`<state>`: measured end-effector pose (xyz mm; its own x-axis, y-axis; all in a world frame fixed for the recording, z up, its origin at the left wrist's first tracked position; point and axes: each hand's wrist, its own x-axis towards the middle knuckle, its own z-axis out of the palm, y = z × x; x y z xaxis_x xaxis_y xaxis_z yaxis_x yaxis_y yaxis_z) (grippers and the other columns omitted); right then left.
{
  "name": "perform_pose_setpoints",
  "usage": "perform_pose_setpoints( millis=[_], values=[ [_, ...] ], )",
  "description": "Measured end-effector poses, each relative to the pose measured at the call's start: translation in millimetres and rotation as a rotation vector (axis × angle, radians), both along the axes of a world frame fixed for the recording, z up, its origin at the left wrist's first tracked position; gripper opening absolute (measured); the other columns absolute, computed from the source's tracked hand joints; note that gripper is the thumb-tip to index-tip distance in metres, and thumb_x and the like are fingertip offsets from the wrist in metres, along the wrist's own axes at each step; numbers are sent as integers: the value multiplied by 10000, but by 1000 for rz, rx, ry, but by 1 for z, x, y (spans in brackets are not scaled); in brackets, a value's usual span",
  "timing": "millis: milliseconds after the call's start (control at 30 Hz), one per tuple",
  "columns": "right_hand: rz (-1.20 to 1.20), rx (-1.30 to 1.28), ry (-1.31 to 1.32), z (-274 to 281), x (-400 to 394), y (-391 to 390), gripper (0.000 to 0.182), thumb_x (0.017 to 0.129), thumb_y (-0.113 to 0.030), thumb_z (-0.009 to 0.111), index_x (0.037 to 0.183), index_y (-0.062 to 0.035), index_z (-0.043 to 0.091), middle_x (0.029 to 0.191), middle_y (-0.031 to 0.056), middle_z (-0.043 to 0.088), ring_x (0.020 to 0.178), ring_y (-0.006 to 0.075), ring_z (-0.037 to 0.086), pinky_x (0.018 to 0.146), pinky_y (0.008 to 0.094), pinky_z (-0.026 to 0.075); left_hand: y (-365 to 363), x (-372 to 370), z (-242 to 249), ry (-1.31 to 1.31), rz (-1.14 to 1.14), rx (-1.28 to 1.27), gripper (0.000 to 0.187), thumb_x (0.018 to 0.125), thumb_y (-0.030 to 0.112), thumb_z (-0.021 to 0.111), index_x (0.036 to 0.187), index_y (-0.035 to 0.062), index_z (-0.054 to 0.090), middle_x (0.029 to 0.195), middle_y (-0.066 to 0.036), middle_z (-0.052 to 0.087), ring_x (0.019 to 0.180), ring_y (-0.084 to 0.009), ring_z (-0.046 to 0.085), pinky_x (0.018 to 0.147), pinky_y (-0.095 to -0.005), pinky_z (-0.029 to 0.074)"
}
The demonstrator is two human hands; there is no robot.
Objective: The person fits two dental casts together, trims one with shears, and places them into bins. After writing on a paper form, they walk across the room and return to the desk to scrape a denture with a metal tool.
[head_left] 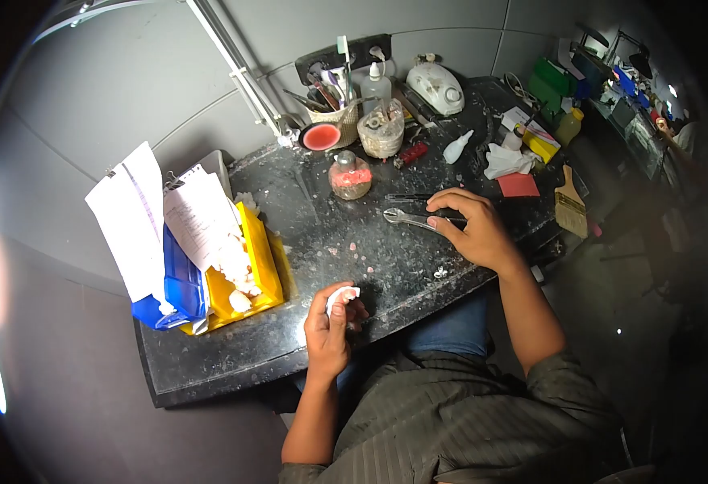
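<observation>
In my left hand (328, 332), the fingers are closed round a small white and pink piece (343, 300) that looks like a dental plaster cast; the fingers partly cover it. My right hand (473, 232) is at the right of the black worktop, with thumb and fingers curled about the handles of metal pliers (406, 218). The pliers' jaws point left. Just behind them, close to my fingertips, lies a dark slim tool (404, 198). Pink crumbs (352, 248) are scattered on the worktop between my hands.
A yellow bin (262, 262) with white pieces and a blue bin (181, 278) with papers stand left. Behind are a jar with pink contents (350, 179), a red-filled dish (320, 137), a tool cup (334, 125) and a white device (436, 87). A brush (570, 206) lies right.
</observation>
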<state>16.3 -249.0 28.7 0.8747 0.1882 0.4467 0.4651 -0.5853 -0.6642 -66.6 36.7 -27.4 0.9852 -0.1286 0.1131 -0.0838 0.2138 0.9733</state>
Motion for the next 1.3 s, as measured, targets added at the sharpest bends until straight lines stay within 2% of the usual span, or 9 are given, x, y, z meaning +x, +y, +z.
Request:
perform_pose_setpoints(
  millis=[300, 533, 667, 767, 900, 1000, 1200, 1233, 1300],
  values=[
    [105, -89, -97, 41, 38, 30, 188, 860, -99, 752, 1002, 2, 680, 1049, 127, 711, 1009, 296, 693, 894, 370, 535, 0, -1, -1, -33, 5, 54, 453, 1065, 388, 509, 1272, -11, 557, 939, -101, 677, 815, -146, 656, 653, -254, 511],
    [113, -206, -253, 98, 79, 59, 184, 860, -125, 733, 980, -7, 660, 986, 171, 685, 971, 382, 654, 902, 444, 498, 1, -2, 3, 4, -5, 54, 432, 1067, 371, 513, 1277, -4, 561, 952, -90, 682, 838, -126, 641, 690, -246, 504],
    [-117, -243, -247, 115, 135, 59, 237, 857, -100, 737, 1064, -3, 675, 1047, 174, 703, 996, 355, 671, 884, 439, 510, 3, -4, -2, 8, -5, 64, 430, 1067, 368, 515, 1281, -2, 562, 960, -88, 686, 844, -130, 646, 710, -246, 502],
    [-120, -206, -143, 120, 174, 57, 251, 879, 6, 695, 1128, 19, 664, 1041, 173, 723, 902, 250, 732, 812, 365, 560, 5, -3, -1, 16, -24, 79, 429, 1066, 364, 518, 1284, -3, 562, 971, -88, 687, 852, -131, 649, 720, -243, 502],
    [4, -175, -47, 121, 199, 63, 154, 887, 12, 686, 1040, 27, 698, 855, 156, 741, 832, 223, 734, 750, 336, 555, 6, -4, 0, 37, -42, 71, 419, 1066, 353, 523, 1287, -1, 565, 1002, -85, 688, 870, -130, 654, 738, -241, 502],
    [16, -185, -146, 118, 206, 67, 51, 882, -16, 696, 903, 25, 716, 808, 173, 721, 730, 236, 705, 693, 364, 528, 6, -3, 2, 35, -24, 89, 416, 1068, 348, 519, 1285, -3, 565, 999, -86, 689, 843, -117, 636, 731, -240, 496],
    [-144, -8, -388, 76, 222, 94, 127, 867, -102, 718, 799, -3, 675, 739, 198, 679, 696, 359, 699, 625, 435, 529, 5, -4, -8, 54, 7, 71, 492, 1051, 431, 525, 1274, -7, 543, 932, -118, 703, 750, -126, 646, 658, -233, 493],
    [-132, 65, -271, 76, 219, 99, 91, 860, -90, 710, 816, -14, 686, 753, 180, 697, 720, 354, 709, 657, 445, 550, 4, -2, -8, 50, -36, 75, 492, 1051, 431, 525, 1274, -7, 543, 932, -118, 703, 750, -126, 646, 658, -233, 493],
    [-205, -149, -226, 87, 200, 100, 85, 868, -84, 683, 881, -9, 719, 771, 157, 721, 780, 342, 723, 745, 450, 565, 3, -2, -6, 8, 4, 84, 513, 1047, 443, 527, 1272, -18, 537, 889, -135, 698, 707, -139, 646, 635, -241, 498]
  ],
)
